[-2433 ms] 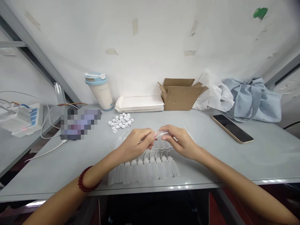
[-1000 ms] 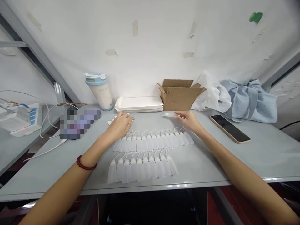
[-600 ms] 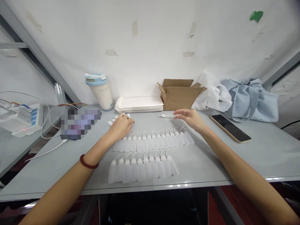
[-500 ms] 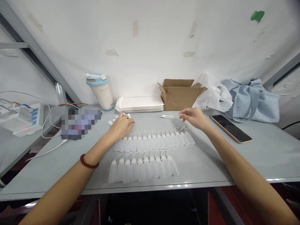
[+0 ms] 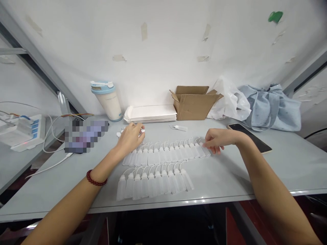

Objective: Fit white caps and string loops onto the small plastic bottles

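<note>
My left hand (image 5: 130, 136) rests at the back left, fingers curved over small white pieces (image 5: 119, 134), with the thumb apart from the other fingers. Most of those pieces are hidden under it. At the right end of the back row of small translucent squeeze bottles (image 5: 165, 154), my right hand (image 5: 216, 139) has its thumb and fingers bent around the neck of the last bottle (image 5: 205, 150). A second row of bottles (image 5: 151, 185) lies nearer the table's front edge. Thin white strips curve from the caps. One single bottle (image 5: 181, 128) lies apart behind the rows.
Along the wall stand a tumbler (image 5: 108, 102), a stack of white envelopes (image 5: 153, 114), an open cardboard box (image 5: 192, 107), a plastic bag (image 5: 224, 102) and a blue cloth bag (image 5: 270, 109). A phone (image 5: 251, 137) lies right; a power strip (image 5: 33, 129) and cables sit left.
My right hand has come down from beside the single bottle to the right end of the back row. My left hand stays over the white pieces. The view has shifted slightly.
</note>
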